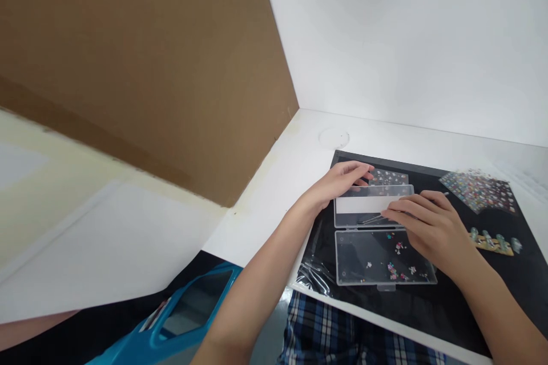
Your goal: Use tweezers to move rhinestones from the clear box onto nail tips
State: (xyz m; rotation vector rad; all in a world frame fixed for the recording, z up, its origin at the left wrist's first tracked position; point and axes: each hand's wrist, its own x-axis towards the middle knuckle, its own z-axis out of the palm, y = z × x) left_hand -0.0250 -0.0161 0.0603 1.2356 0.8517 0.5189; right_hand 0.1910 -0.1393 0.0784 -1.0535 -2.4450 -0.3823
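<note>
Slim tweezers (374,219) sit in the right hand (432,234), its fingers closed around them, the tips reaching over the lid (368,205) of an open clear box (385,259). Small rhinestones (396,248) lie scattered in the box's shallow base, which sits nearest the person. The left hand (338,182) rests on the lid's far edge with fingers loosely open, apparently steadying the box. Everything sits on a black mat (445,311), which seems to keep the sparkly pieces easy to see. A sticker sheet (477,191) and a row of small clips (494,241) lie within reach to the right.
</note>
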